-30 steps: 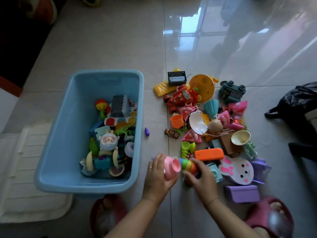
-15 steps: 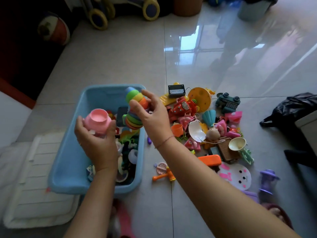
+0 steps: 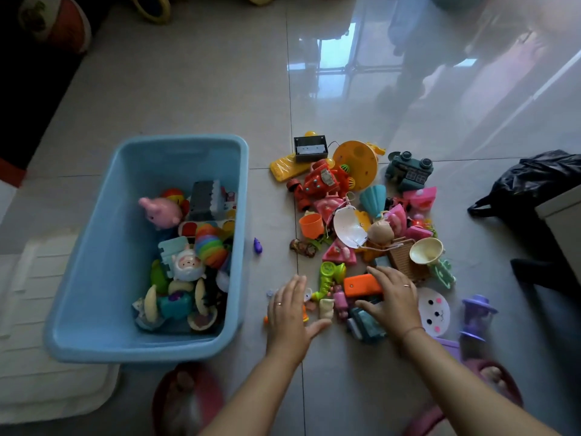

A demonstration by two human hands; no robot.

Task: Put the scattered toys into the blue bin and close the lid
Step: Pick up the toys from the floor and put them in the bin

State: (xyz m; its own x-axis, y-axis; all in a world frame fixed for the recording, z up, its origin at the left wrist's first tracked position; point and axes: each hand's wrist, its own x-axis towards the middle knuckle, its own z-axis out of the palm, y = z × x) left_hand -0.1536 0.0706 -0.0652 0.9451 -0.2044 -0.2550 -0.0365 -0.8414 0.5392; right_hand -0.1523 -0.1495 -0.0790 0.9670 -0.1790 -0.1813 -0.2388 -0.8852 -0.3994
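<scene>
The blue bin (image 3: pixel 103 234) stands open on the floor at the left, partly filled with toys; a pink pig toy (image 3: pixel 162 213) and a rainbow stacking toy (image 3: pixel 210 243) lie on top. A heap of scattered toys (image 3: pixel 361 225) covers the floor to its right. My left hand (image 3: pixel 290 313) hovers flat with fingers apart over small toys at the heap's near edge, holding nothing. My right hand (image 3: pixel 388 298) rests on an orange toy phone (image 3: pixel 360 286), fingers curled over it; whether it grips the phone is unclear.
A white lid-like panel (image 3: pixel 34 335) lies left of the bin. A black plastic bag (image 3: pixel 534 180) sits at the right. A small purple piece (image 3: pixel 257 246) lies between bin and heap. My feet in pink slippers (image 3: pixel 185 398) are at the bottom.
The pink toy and the rainbow stacking toy left my hands and now lie in the bin. Both hands moved back down to the near edge of the toy heap.
</scene>
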